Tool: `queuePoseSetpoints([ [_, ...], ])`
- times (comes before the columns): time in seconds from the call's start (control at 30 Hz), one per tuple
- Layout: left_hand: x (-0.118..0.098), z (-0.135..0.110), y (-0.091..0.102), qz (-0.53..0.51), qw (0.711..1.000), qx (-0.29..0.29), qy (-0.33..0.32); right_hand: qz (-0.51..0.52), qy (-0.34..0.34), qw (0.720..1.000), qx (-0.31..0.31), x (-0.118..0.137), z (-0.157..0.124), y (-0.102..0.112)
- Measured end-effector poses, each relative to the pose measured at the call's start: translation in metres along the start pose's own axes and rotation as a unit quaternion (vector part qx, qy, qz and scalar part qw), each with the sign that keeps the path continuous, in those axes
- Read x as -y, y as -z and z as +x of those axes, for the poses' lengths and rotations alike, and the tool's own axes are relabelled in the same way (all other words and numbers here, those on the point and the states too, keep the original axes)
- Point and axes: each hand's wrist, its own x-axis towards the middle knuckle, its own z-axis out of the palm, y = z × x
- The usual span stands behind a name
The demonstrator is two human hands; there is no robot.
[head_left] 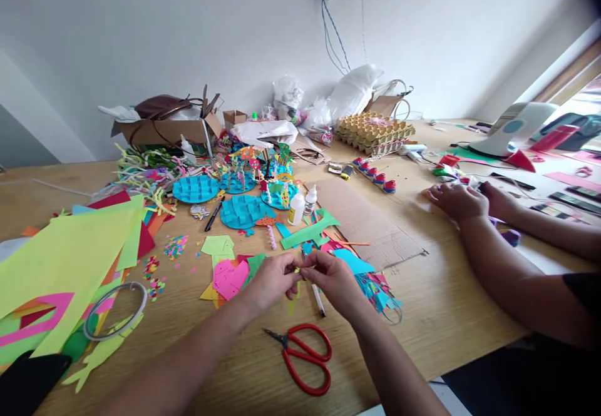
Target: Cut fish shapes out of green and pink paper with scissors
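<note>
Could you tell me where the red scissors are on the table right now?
In the head view, the red scissors lie flat on the wooden table near its front edge, just below the person's right hand and a white pen.

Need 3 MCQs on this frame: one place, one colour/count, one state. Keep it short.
1. Where do the scissors lie?
A. on the egg trays
B. on the table near the camera, below the hands
C. in the cardboard box

2. What colour are the scissor handles?
A. red
B. blue
C. black

3. What are the left hand and right hand doing?
A. resting flat, apart
B. holding the scissors
C. meeting fingertip to fingertip on a small yellow piece

Answers: B, they lie on bare wood just under the wrists; A, both loops are red; C, the fingers pinch together over the paper scraps.
</note>
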Motion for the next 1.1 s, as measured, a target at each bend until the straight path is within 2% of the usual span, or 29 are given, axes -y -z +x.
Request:
queuePoseSetpoints([
  [0.13, -0.003, 0.027, -0.014, -0.078, 0.996, 0.031, 0.01, -0.045, -0.02, 0.999, 0.013, -0.018, 0.015, 0.027],
  [0.33, -0.002, 0.066, -0.038, -0.136, 0.99, 0.038, 0.02, -0.158, -0.053, 0.986, 0.011, -0.04, 0.041, 0.058],
  [0.5, -0.003, 0.072, -0.047, -0.132, 0.991, 0.036, 0.012, -0.254, -0.09, 0.962, 0.037, -0.059, 0.054, 0.069],
  [0.7, -0.007, 0.038, -0.025, -0.077, 0.997, 0.011, 0.003, -0.335, -0.086, 0.938, 0.037, -0.07, 0.055, 0.07],
  [0.87, -0.005, -0.002, 0.002, -0.016, 1.0, 0.007, -0.021, -0.374, -0.066, 0.925, 0.021, -0.063, 0.054, 0.071],
  [0.97, -0.015, -0.031, 0.014, 0.022, 0.999, 0.001, -0.036, -0.391, -0.053, 0.919, 0.013, -0.055, 0.053, 0.071],
  [1.0, -0.021, -0.041, 0.017, 0.039, 0.998, 0.008, -0.046, -0.397, -0.048, 0.917, 0.015, -0.052, 0.052, 0.072],
  [1.1, -0.041, -0.073, 0.016, 0.122, 0.981, 0.11, -0.103, -0.413, -0.035, 0.91, 0.017, -0.042, 0.048, 0.072],
])
